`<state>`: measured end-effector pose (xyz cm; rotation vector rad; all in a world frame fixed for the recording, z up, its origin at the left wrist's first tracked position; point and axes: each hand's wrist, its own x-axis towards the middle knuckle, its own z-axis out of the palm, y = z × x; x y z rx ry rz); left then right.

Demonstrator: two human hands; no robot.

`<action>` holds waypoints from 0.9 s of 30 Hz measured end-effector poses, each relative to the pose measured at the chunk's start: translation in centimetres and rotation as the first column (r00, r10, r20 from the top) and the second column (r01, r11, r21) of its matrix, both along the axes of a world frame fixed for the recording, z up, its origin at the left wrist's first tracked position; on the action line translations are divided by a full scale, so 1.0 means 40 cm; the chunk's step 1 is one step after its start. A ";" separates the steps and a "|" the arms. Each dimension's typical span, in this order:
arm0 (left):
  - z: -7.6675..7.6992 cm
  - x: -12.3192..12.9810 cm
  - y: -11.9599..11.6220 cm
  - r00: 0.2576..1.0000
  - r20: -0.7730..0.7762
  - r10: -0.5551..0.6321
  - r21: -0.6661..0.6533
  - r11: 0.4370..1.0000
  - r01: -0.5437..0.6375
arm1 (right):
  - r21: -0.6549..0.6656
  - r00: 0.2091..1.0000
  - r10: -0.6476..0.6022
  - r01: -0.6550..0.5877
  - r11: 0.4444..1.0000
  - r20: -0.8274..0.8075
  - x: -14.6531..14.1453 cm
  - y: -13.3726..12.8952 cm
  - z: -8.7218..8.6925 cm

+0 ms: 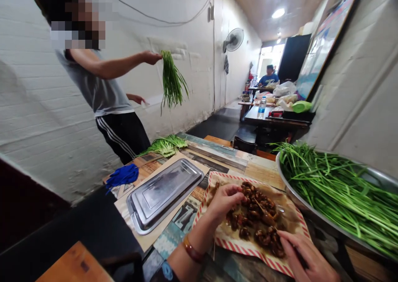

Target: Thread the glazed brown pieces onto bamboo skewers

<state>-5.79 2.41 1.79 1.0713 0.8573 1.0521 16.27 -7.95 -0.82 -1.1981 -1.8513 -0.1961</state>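
On a paper-lined tray with a red-striped rim [231, 249] lies a heap of glossy, dark brown meat pieces [261, 207], with thin wooden skewers among them. My left hand [225, 201] is at the heap's left edge, thumb and fingers closed in a pinch; what is between them is mostly hidden. At the near right side, my right hand [306, 253] pinches the end of a thin skewer [275, 228] that points into the brown pieces. Left of the tray sits a rectangular metal lid or pan [166, 193] on brown cardboard [141, 240].
A large metal bowl [281, 172] of long green chives [338, 191] stands at the right. Blue gloves [122, 176] and more cut greens [166, 145] lie at the far left. Beyond them a person [108, 83] holds out a green bunch [172, 81]. Another table [251, 114] stands behind.
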 end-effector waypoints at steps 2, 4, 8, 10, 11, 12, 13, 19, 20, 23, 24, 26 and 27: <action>0.000 -0.002 0.001 0.998 0.053 0.017 -0.016 1.000 -0.016 | 0.008 1.000 0.008 -0.008 1.000 -0.009 0.002 0.003 -0.006; -0.001 -0.002 0.002 0.995 0.098 0.020 -0.040 0.999 -0.016 | 0.000 1.000 0.007 -0.007 1.000 -0.031 0.001 0.005 -0.011; 0.002 0.000 0.003 0.981 0.196 0.016 -0.101 0.995 0.004 | -0.017 0.996 -0.026 0.024 1.000 -0.089 -0.015 -0.001 -0.007; 0.007 -0.001 0.004 0.973 0.230 0.023 -0.120 0.993 0.005 | -0.025 0.988 -0.077 0.074 0.997 -0.137 -0.029 -0.006 0.000; 0.009 -0.002 0.006 0.970 0.243 0.020 -0.117 0.993 0.009 | -0.028 0.985 -0.080 0.077 0.997 -0.154 -0.036 -0.007 0.003; 0.011 -0.003 0.009 0.965 0.260 0.019 -0.120 0.993 0.012 | -0.036 0.983 -0.078 0.073 0.997 -0.168 -0.042 -0.008 0.006; 0.012 -0.004 0.011 0.961 0.277 0.018 -0.121 0.992 0.017 | -0.044 0.981 -0.074 0.067 0.997 -0.179 -0.047 -0.007 0.008; 0.023 -0.006 0.014 0.958 0.286 -0.032 -0.119 0.990 0.069 | -0.073 0.975 -0.061 0.046 0.996 -0.215 -0.053 -0.003 0.010; 0.025 -0.005 0.013 0.958 0.284 -0.032 -0.123 0.990 0.070 | -0.077 0.975 -0.057 0.041 0.996 -0.214 -0.053 -0.003 0.010; 0.032 -0.002 0.011 0.960 0.277 -0.033 -0.135 0.988 0.073 | -0.090 0.975 -0.052 0.033 0.995 -0.216 -0.054 -0.004 0.014; 0.033 -0.001 0.010 0.961 0.274 -0.035 -0.136 0.988 0.075 | -0.089 0.975 -0.051 0.032 0.995 -0.216 -0.055 -0.005 0.015; 0.033 0.000 0.011 0.964 0.262 -0.040 -0.138 0.987 0.079 | -0.081 0.974 -0.052 0.035 0.996 -0.219 -0.056 -0.005 0.019; 0.032 0.000 0.011 0.965 0.258 -0.042 -0.137 0.987 0.079 | -0.076 0.974 -0.052 0.036 0.996 -0.220 -0.057 -0.005 0.020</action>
